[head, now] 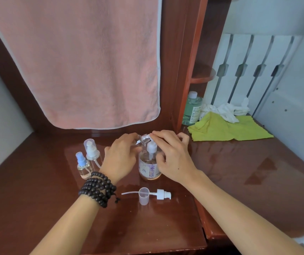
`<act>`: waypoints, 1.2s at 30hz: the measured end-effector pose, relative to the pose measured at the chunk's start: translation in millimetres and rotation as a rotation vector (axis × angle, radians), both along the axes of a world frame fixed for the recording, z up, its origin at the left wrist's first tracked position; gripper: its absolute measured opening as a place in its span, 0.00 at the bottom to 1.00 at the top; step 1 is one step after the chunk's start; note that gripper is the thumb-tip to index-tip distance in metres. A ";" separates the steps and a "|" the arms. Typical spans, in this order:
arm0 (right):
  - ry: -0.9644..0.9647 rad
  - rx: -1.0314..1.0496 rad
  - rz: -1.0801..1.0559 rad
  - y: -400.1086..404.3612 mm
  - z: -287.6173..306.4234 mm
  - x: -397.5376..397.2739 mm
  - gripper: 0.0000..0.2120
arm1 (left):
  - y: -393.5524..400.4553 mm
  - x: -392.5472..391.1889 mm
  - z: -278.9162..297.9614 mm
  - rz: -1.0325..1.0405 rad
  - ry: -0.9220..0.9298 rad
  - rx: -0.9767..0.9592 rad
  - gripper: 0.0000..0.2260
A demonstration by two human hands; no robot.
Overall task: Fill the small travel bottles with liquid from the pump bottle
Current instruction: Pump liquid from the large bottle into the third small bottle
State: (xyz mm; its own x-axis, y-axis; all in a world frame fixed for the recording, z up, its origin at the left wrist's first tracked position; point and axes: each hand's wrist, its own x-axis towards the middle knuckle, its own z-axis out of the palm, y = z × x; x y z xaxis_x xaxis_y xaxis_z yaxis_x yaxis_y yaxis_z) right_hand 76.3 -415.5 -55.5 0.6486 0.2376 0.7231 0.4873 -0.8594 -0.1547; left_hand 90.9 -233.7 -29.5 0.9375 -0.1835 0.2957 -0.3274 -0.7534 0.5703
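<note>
An uncapped small travel bottle [143,139] is pinched in the curled fingers of the left hand [120,159] and held tilted, its threaded mouth just at the white pump head [151,147] of the pump bottle [149,167], which stands on the wooden table [239,172]; the right hand [171,159] is draped over the pump head, fingertips at the bottle mouth, but what it grips cannot be told. The mouth should be kept tight under the nozzle and the pump pressed slowly in short strokes, the base being steadied, since a spill looks likely at that tilt. The removed spray pump [163,194] and clear cap [143,196] are left lying in front, with two capped travel bottles [87,161] standing to the left.
</note>
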 end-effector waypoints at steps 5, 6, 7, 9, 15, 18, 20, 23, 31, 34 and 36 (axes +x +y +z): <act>-0.018 0.050 -0.013 -1.8 -0.8 1.4 0.26 | -2.9 0.4 -2.0 -0.001 -0.004 -0.016 0.15; -0.020 0.064 -0.017 -2.7 -1.2 2.1 0.25 | -3.6 0.7 -2.7 0.003 0.002 -0.004 0.15; -0.019 0.070 -0.018 -3.6 -1.5 2.4 0.25 | -3.9 0.0 -2.7 0.007 0.012 0.013 0.15; -0.001 0.073 -0.017 -4.0 -2.2 4.7 0.25 | -3.7 -0.2 -3.6 0.008 0.025 0.035 0.15; -0.005 0.034 -0.005 -1.6 0.2 2.3 0.26 | -0.6 -0.6 -0.3 -0.011 0.031 -0.015 0.15; -0.041 0.026 -0.015 -1.5 1.4 1.3 0.26 | -0.8 -0.1 2.0 -0.027 0.029 -0.007 0.15; -0.049 0.042 -0.021 -2.1 0.6 1.4 0.26 | -1.1 0.8 1.6 -0.026 0.022 -0.004 0.15; -0.032 0.075 -0.034 -3.7 -2.2 4.2 0.25 | -4.4 2.2 -0.3 -0.016 0.035 0.008 0.15; -0.018 0.039 -0.011 -0.8 0.0 1.9 0.26 | -2.4 -0.7 -1.6 -0.018 0.032 -0.024 0.14; -0.039 0.015 -0.022 -0.1 1.3 0.8 0.26 | -1.8 -0.7 2.4 -0.033 0.009 -0.011 0.14; -0.050 0.035 -0.025 -0.9 0.3 1.3 0.26 | -1.9 -0.5 1.3 -0.036 -0.002 -0.004 0.14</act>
